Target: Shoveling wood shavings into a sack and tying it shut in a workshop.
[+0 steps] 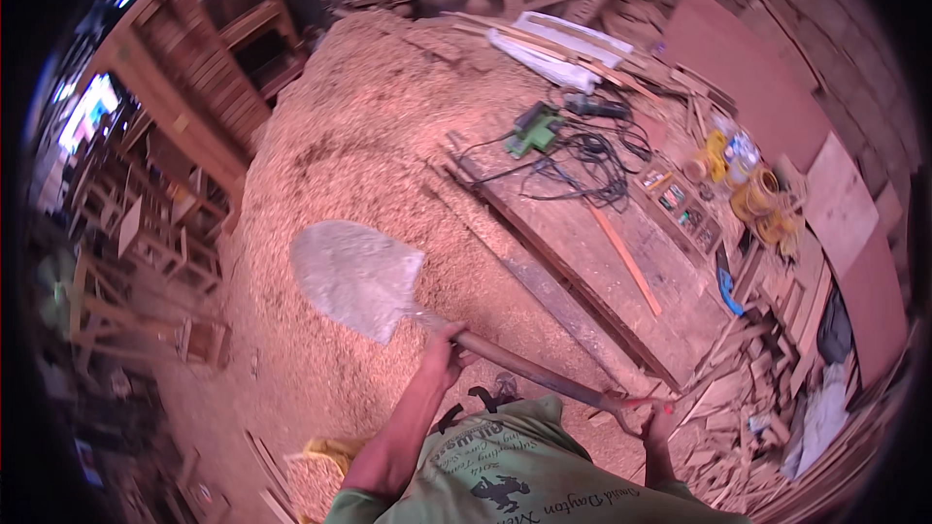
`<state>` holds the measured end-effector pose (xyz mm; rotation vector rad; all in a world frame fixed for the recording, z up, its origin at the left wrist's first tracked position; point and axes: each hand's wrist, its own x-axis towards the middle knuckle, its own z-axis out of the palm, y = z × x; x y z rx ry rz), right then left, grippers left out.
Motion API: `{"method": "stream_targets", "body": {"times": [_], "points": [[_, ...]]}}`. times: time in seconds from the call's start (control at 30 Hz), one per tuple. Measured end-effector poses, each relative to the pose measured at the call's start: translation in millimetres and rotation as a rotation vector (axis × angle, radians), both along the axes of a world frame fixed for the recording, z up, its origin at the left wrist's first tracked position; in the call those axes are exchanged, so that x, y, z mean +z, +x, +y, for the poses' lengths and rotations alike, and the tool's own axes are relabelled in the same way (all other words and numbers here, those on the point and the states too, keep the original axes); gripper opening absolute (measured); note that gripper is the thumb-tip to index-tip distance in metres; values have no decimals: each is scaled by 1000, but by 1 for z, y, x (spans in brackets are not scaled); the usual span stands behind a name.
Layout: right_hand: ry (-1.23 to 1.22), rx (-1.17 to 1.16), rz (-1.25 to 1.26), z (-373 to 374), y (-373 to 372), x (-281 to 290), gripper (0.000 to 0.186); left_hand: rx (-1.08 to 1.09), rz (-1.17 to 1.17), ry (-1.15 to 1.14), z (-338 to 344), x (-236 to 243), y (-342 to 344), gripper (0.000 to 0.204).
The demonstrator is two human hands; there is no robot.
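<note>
A shovel (355,272) with a broad pale metal blade lies slantwise across the middle of the view, its blade toward the left. My left hand (446,350) is wrapped round the shaft just behind the blade. At the other end, my right hand (659,423) is closed on the reddish D-shaped grip. Beneath and beyond the blade spreads a large heap of wood shavings (349,126). The blade's face looks dusty, with no load of shavings on it.
Right of the heap, a workbench (621,243) bears a green power tool (533,130), tangled black cable (587,170) and a divided wooden tray (680,213). Scrap wood (743,408) is piled at lower right. Wooden furniture (160,233) stands at left. A yellow sack (325,456) with shavings sits near my left elbow.
</note>
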<state>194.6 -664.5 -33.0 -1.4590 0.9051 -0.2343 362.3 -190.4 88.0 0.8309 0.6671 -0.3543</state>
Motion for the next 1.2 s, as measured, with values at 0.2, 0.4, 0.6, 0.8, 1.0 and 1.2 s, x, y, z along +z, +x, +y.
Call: {"method": "stream_targets", "body": {"times": [0.2,0.4,0.6,0.8,1.0,1.2], "points": [[-290,-389,147,17,-134,-58,12,-471,151,99,-129,-49,92,20],[207,-731,375,43,-182,-106,22,-625,81,84,-259,-90,167,35],[-1354,-142,502,14,-138,-115,27,-604,-266,-270,-328,-147,230,44],[-1418,473,350,-80,-55,-85,24,-650,-552,18,-285,-147,228,44],[-1436,426,13,-145,16,7,38,-659,-299,498,-64,-136,114,46],[-1612,470,22,-94,77,-7,38,-95,261,1084,149,-148,-93,33]]}}
